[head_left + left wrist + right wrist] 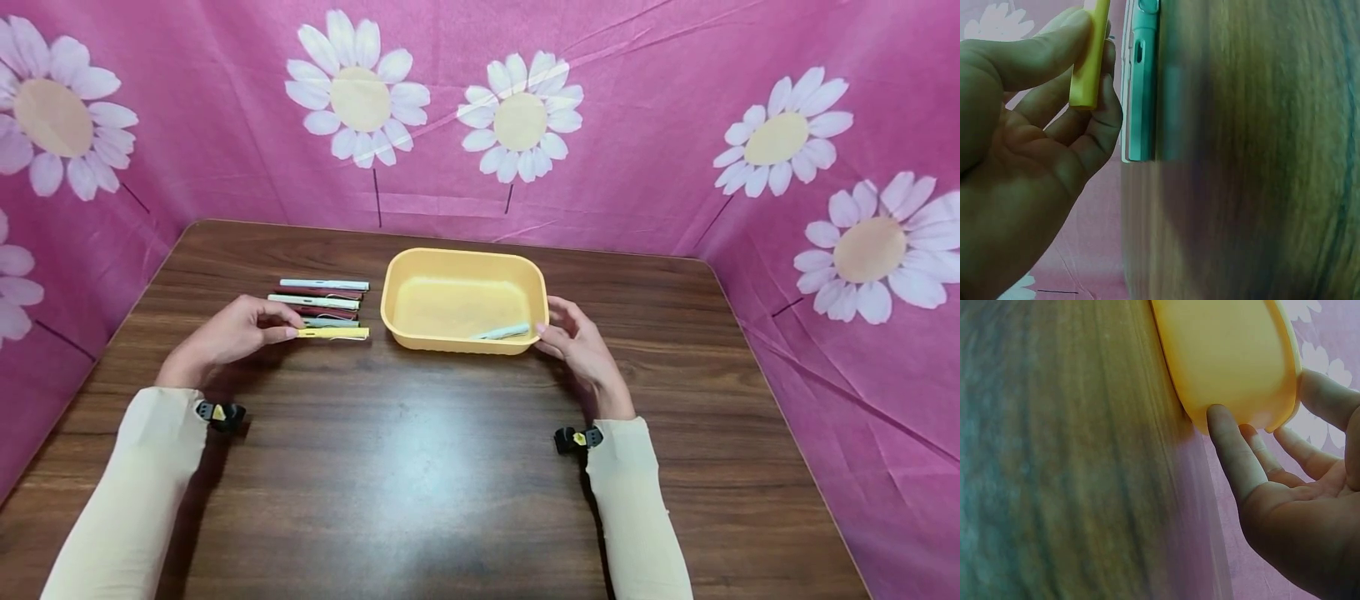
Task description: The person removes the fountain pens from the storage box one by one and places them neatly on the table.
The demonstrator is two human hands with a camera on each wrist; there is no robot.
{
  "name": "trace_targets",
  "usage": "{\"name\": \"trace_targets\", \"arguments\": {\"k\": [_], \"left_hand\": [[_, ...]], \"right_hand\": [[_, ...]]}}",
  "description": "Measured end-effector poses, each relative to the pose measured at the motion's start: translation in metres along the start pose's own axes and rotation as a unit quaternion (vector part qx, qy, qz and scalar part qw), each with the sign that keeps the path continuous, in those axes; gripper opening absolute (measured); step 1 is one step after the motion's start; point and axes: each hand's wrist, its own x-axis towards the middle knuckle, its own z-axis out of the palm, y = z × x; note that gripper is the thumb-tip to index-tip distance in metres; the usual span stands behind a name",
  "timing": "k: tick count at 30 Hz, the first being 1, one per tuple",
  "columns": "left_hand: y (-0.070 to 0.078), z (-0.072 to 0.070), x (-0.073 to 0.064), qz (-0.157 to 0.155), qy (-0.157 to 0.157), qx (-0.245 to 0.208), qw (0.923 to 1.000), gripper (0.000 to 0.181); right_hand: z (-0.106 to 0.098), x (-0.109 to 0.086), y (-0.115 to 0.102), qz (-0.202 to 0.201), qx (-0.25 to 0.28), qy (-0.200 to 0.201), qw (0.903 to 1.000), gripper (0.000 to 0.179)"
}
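My left hand (pixel 243 333) pinches a yellow pen (pixel 337 333) between thumb and fingers by its left end. In the left wrist view, the pen's blunt end sticks out below the thumb, and a green pen (pixel 1143 100) lies just beyond the fingers. The yellow pen is nearest me in a row with several others, among them a pale blue pen (pixel 322 284) and a whitish pen (pixel 315 302). My right hand (pixel 588 354) holds the right end of a yellow plastic tray (pixel 450 342), thumb at the rim, fingers against the outer wall. Inside the tray lies a pale pen (pixel 506 332).
The dark wood-grain table (pixel 427 500) carries the tray and the pens near its back edge. A pink cloth (pixel 630 125) printed with white daisies hangs behind the table and along both sides. Each wrist wears a small black camera.
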Motion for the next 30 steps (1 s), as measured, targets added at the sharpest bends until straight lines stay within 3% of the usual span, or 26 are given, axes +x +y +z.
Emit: {"name": "trace_targets", "arguments": {"k": [7,13,21,30], "left_hand": [[-0.006,-0.001,0.002,0.004,-0.003,0.014,0.9999,0.008],[-0.010,0.000,0.005,0.022,0.009,0.055,0.9982,0.007],[-0.014,0.001,0.009,0.018,0.022,0.096,0.9950,0.007],[-0.015,0.005,0.008,0.008,0.052,0.109,0.9926,0.006]], "right_hand": [[0.000,-0.001,0.000,0.002,0.002,0.001,1.0000,0.059],[0.000,-0.001,0.000,0.005,0.002,0.003,1.0000,0.059],[0.000,-0.002,0.000,0.006,-0.002,0.008,0.9999,0.059],[0.000,-0.001,-0.001,-0.001,-0.004,0.006,1.0000,0.058]]}}
